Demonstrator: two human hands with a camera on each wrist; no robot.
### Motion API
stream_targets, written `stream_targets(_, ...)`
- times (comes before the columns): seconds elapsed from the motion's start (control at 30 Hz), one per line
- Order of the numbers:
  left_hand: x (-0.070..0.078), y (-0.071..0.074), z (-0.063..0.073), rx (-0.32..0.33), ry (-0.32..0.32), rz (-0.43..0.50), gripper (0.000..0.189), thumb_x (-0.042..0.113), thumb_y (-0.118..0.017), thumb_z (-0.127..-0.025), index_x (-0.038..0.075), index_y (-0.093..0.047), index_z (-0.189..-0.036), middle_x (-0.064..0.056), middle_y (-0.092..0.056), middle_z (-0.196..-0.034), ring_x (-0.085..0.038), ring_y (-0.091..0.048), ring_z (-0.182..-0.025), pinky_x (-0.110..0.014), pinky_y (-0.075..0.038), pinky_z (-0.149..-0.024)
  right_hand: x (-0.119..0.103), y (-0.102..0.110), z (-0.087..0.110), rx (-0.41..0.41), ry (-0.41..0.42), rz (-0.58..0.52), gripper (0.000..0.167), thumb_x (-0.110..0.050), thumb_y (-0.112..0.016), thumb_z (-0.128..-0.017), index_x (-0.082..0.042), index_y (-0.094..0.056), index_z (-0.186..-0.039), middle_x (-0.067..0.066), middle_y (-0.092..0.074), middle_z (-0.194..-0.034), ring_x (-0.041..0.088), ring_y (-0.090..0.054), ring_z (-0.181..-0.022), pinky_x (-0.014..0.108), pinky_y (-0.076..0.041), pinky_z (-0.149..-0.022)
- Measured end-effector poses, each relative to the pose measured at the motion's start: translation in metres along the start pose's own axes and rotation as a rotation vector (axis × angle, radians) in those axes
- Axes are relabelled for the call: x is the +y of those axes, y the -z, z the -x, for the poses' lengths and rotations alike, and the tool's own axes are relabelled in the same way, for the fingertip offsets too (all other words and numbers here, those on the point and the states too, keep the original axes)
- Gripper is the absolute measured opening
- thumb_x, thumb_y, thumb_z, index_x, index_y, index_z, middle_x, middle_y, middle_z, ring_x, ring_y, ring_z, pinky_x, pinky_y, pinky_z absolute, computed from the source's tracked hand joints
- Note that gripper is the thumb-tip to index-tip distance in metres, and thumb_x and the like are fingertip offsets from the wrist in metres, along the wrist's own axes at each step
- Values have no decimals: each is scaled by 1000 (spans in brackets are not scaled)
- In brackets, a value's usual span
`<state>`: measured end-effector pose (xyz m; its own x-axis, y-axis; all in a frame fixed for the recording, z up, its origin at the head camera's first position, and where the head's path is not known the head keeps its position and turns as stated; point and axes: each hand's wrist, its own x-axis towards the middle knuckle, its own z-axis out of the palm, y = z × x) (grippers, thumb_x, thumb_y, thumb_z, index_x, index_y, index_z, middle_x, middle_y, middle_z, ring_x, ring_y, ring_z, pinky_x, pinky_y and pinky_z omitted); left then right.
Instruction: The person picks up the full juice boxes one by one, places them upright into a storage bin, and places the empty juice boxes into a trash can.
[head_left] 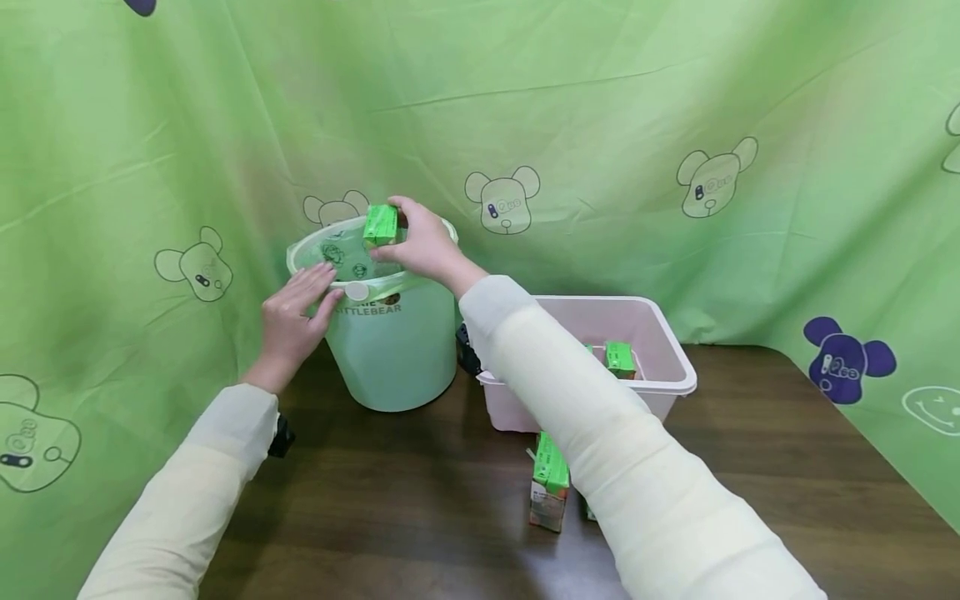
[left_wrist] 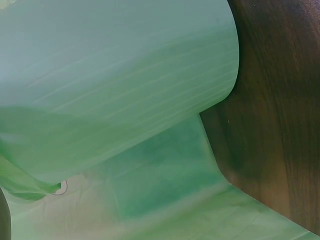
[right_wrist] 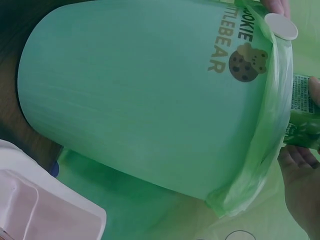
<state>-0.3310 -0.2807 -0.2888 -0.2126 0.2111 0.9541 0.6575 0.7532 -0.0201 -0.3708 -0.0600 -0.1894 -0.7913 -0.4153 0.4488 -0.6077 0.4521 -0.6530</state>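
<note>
Over the mouth of a mint-green bin (head_left: 390, 350), my right hand (head_left: 431, 242) pinches a small green drink carton (head_left: 381, 225) between thumb and fingers. In the right wrist view the carton (right_wrist: 302, 112) shows printed text and sits just past the bin's rim. A thin green bag (right_wrist: 255, 145) lines the bin and folds over its edge. My left hand (head_left: 296, 312) rests at the left of the rim with fairly straight fingers, beside a white round knob (head_left: 357, 291). The left wrist view shows mostly the bin's side (left_wrist: 115, 75), with the left hand barely visible.
A pink plastic basket (head_left: 592, 307) to the right holds green-topped cartons (head_left: 619, 358). Another carton (head_left: 551, 492) stands on the brown wooden table (head_left: 390, 517) in front of it, and one more is partly hidden by the right sleeve. Green patterned cloth (head_left: 600, 100) hangs behind.
</note>
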Motion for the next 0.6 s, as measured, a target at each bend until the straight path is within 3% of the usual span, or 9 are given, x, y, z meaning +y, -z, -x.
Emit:
stream_targets(0.27,0,0,1,9,3,4,30,9,-73,-83,-1,-70,-111,-15,-67,-115,-32,-64,-109,-48,-47,-98,-3,-2,1,-29,-41,118,85,-28,-81,-80,-9,-34,-149,9,-45,-144,22,-46,-125,32,-39,-105)
stream_targets(0.6,1,1,1,9,-3,-2,30,8,-73,-83,-1,-70,-111,-15,-67,-115,-32,-64,-108,-49,-47,-97,-1,-6,2,-84,-15,240,84,-32,-78,-83,-4,-33,-149,12,-42,-147,25,-41,-131,33,-32,-111)
